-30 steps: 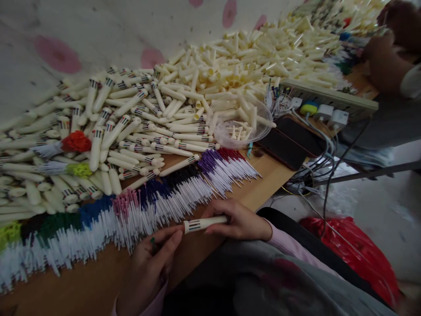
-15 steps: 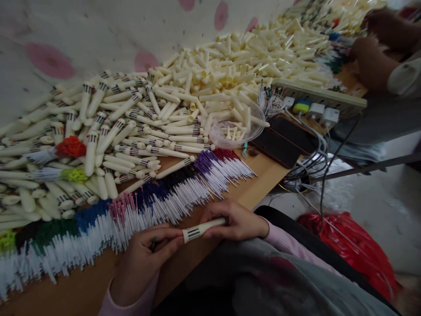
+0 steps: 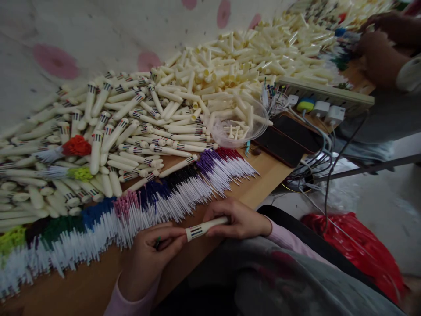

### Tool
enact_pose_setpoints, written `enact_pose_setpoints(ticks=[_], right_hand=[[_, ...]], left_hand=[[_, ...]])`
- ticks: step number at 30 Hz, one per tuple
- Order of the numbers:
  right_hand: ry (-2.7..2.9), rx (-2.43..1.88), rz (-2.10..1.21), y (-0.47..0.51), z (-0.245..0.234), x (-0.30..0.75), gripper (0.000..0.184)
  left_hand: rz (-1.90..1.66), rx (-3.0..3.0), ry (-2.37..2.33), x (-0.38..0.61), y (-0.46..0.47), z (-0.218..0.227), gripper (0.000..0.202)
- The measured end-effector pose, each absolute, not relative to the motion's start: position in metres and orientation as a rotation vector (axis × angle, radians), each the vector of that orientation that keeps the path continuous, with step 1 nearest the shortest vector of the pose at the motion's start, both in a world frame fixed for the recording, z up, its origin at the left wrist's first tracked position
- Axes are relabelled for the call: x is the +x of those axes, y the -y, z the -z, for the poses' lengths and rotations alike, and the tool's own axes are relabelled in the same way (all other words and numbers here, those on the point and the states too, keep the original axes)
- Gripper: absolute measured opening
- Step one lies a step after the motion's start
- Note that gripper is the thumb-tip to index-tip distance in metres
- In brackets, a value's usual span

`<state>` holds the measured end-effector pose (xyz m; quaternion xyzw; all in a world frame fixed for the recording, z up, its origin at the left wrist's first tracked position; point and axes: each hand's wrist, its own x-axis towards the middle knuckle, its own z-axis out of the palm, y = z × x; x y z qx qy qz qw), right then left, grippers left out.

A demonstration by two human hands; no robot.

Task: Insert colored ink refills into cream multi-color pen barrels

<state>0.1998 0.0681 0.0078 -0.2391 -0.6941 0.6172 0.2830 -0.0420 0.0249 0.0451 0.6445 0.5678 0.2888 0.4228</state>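
A cream multicolour pen (image 3: 214, 224) lies level between my hands, its slotted end with coloured sliders towards the left. My right hand (image 3: 241, 218) is closed around the pen's plain barrel. The fingertips of my left hand (image 3: 148, 252) are pinched at the slotted end. A small green tip (image 3: 157, 242) shows between the left fingers; the rest of it is hidden. Just beyond my hands runs a long row of white pen refills (image 3: 184, 204) with coloured ends, grouped by colour: yellow-green, dark green, blue, pink, black, purple and red among them.
Behind the refills are heaps of slotted pens (image 3: 131, 105) and empty cream barrels (image 3: 223, 66). A clear plastic tub (image 3: 226, 139) holds small cream parts. Dark phones (image 3: 279, 147) and a power strip (image 3: 355, 97) with cables sit at right. Another person's hands (image 3: 378, 52) work far right.
The view has shifted slightly, so everything sits a little further right. Both hands keep the same hold on the pen; the green tip between the left fingers shows less.
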Motion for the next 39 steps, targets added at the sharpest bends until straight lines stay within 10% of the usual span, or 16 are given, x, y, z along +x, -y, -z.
enact_pose_setpoints(ticks=[39], right_hand=[[1.962, -0.679, -1.611, -0.067, -0.009, 0.2, 0.019]], left_hand=[[-0.411, 1.247, -1.431, -0.05, -0.019, -0.032, 0.02]])
